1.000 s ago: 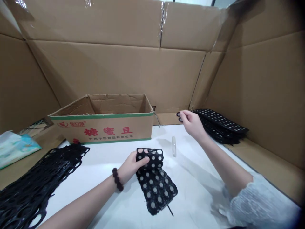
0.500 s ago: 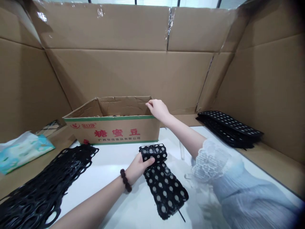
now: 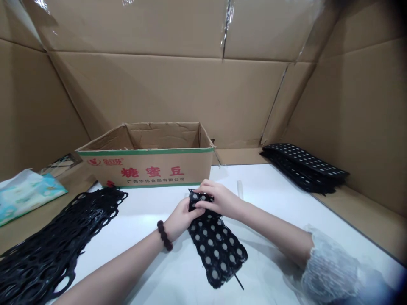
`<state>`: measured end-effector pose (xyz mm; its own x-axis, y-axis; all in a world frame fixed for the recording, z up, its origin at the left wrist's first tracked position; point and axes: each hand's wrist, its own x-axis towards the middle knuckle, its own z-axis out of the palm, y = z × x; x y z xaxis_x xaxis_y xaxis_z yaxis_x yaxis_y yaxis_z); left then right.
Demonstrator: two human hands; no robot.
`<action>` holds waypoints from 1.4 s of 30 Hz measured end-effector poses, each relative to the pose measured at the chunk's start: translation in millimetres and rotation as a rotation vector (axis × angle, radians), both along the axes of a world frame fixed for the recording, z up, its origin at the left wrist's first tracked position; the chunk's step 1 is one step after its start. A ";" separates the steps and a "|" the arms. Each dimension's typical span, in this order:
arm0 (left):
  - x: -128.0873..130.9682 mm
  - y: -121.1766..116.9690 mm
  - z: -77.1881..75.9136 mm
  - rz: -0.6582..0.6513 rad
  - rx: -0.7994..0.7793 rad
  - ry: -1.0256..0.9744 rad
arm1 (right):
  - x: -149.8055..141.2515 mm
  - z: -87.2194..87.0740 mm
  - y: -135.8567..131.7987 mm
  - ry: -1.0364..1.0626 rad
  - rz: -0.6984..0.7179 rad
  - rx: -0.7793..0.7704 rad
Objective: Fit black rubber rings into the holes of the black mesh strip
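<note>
My left: pale blue-green packet (image 3: 33,195) on brown cardboard (image 3: 76,179). Ahead and to either side of me, cardboard walls (image 3: 168,91). White surface (image 3: 270,207) before me; pale stick (image 3: 240,189) on it, right of centre.

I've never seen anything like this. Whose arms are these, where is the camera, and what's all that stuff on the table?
There is no machine here: these are a person's own bare arms, seen from a camera worn on the head, looking forward and down. The left hand, with a dark beaded bracelet at its wrist, holds a dotted black strip near its far end. The right hand has its fingertips on that same end. Beyond them, on the white table, stands an open cardboard box with red lettering. To the left lies a black mesh of rings; at the far right, a stack of dotted black sheets. Tall cardboard walls surround the work area.
</note>
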<state>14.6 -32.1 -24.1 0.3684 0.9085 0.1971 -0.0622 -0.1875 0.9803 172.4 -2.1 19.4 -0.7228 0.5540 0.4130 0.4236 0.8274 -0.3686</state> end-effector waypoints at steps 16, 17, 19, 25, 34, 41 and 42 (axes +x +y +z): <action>-2.1 -1.1 2.5 -0.129 0.021 0.130 | 10.0 -13.4 12.8 0.189 0.040 -0.326; -2.3 -1.4 2.8 -0.134 0.021 0.135 | 11.1 -12.9 13.5 0.186 0.044 -0.322; -3.0 -1.1 3.2 -0.140 0.013 0.148 | 12.0 -12.8 12.5 0.168 0.048 -0.253; -3.5 1.0 3.5 -0.158 0.032 0.243 | 6.2 -17.9 2.7 0.081 -0.005 -0.110; -1.9 -6.9 5.5 -0.172 0.057 0.264 | 13.0 -25.1 18.4 0.276 0.083 -0.809; -2.5 -5.3 4.7 -0.149 0.047 0.358 | 8.1 -15.0 0.6 0.270 0.049 -0.460; -2.4 -4.9 5.1 -0.155 0.057 0.356 | 7.1 -14.3 -1.4 0.256 0.045 -0.413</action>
<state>12.2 -37.0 -19.0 0.5550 0.8279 0.0808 0.2483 -0.2576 0.9338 179.5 -3.5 5.1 -0.6536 0.6798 0.3327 0.2439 0.6053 -0.7577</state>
